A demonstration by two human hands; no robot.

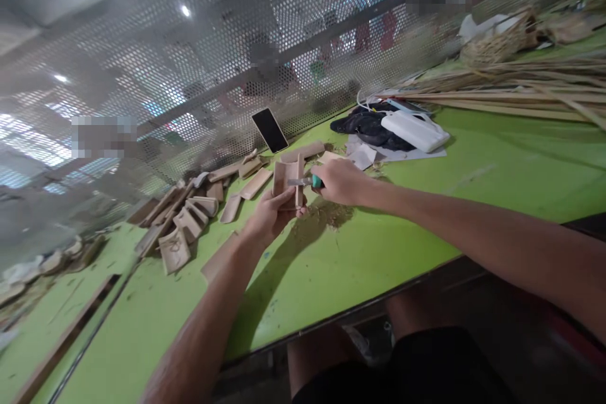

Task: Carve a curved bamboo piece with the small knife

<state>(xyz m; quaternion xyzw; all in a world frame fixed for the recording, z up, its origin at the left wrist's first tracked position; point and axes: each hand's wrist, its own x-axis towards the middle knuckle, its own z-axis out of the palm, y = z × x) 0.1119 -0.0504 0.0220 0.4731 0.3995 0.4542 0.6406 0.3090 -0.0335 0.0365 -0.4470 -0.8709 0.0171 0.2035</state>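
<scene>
My left hand (269, 218) grips a curved piece of bamboo (283, 175) from below, above the green table (360, 259). In my right hand (341, 182) is a knife (302, 182) with a green handle, my fingers closed round it. Its blade lies across the upright edge of the bamboo piece and points left. Under both hands, shavings (334, 213) are scattered on the table. Part of the bamboo is hidden behind my left fingers.
Several cut bamboo pieces (188, 222) lie heaped at the left. A phone (269, 130) leans against the perforated metal screen (199, 76). A white power bank (415, 131) rests on dark cloth (364, 126). Long bamboo strips (511, 85) cover the back right; a wooden bar (71, 334) lies front left.
</scene>
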